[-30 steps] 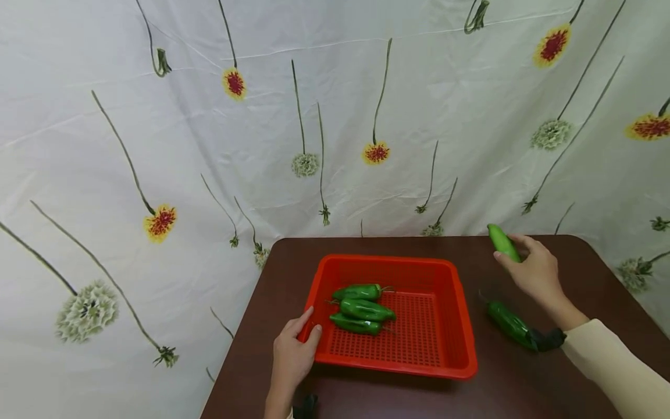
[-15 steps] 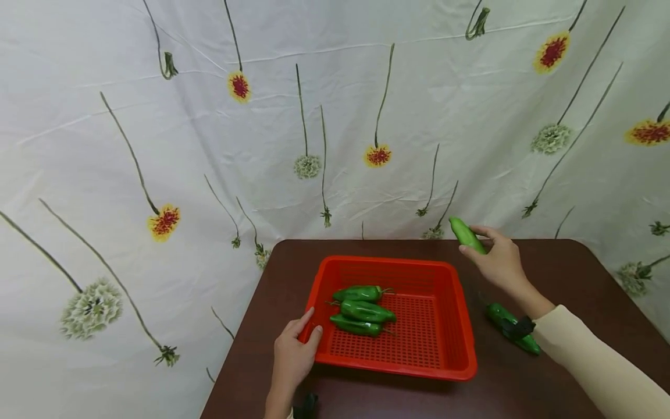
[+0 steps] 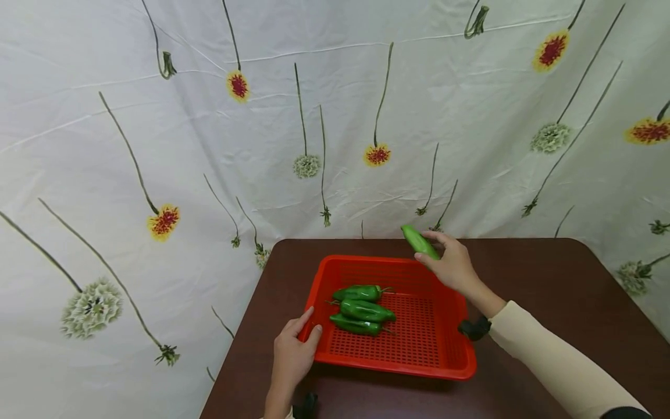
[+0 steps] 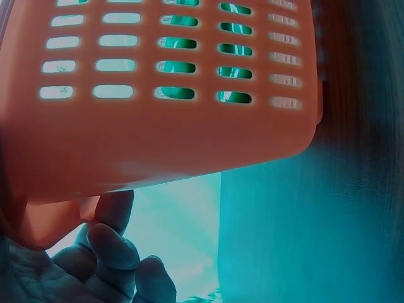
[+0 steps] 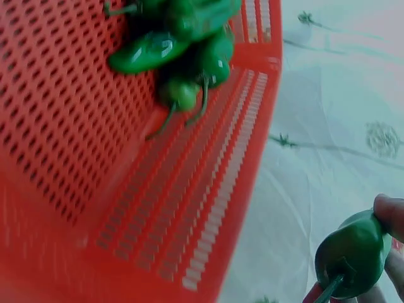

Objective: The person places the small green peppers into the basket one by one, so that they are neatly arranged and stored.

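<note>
My right hand holds a light green pepper above the back right part of a red plastic basket. In the right wrist view this pepper has its stem end towards the camera, with fingers behind it. My left hand grips the basket's left rim, thumb over the edge and index finger along the outside. In the left wrist view curled fingers sit under the rim, beside the slotted wall. Several darker green peppers lie in the left half of the basket.
A dark brown table bears the basket. Behind it hangs a pale cloth printed with flowers. My right forearm in its cream sleeve crosses the right side of the table. Black bands sit at the wrists.
My right hand has carried the light green pepper leftwards, from the table's right side to over the basket. The forearm now hides the pepper lying on the table. The left hand stays on the rim.
</note>
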Demonstrator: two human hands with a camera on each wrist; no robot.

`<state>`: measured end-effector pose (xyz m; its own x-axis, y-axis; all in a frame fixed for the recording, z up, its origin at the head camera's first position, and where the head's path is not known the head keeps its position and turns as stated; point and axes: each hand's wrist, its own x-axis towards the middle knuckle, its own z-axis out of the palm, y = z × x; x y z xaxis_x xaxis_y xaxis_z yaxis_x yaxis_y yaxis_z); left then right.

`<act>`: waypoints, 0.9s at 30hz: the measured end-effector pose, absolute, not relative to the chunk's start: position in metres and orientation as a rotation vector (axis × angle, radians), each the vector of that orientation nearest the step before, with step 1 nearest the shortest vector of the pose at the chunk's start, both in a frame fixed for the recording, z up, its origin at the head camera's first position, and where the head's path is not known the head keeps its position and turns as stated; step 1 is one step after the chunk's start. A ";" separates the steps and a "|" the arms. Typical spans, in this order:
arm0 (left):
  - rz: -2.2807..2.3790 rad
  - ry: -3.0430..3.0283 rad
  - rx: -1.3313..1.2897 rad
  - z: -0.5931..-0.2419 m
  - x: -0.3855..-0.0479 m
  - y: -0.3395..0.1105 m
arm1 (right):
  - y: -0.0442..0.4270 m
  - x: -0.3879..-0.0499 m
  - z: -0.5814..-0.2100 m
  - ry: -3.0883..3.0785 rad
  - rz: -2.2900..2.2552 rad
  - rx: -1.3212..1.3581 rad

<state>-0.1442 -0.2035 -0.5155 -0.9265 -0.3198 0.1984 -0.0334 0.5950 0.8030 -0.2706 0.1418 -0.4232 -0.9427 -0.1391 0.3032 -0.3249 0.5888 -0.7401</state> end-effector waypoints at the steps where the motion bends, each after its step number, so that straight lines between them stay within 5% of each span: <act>1: -1.249 -2.504 0.288 -0.515 -0.145 -0.204 | 0.137 -0.271 -0.425 -2.604 1.286 0.407; 27: -1.280 -2.519 0.306 -0.514 -0.147 -0.206 | 0.057 -0.262 -0.462 -2.725 1.369 0.814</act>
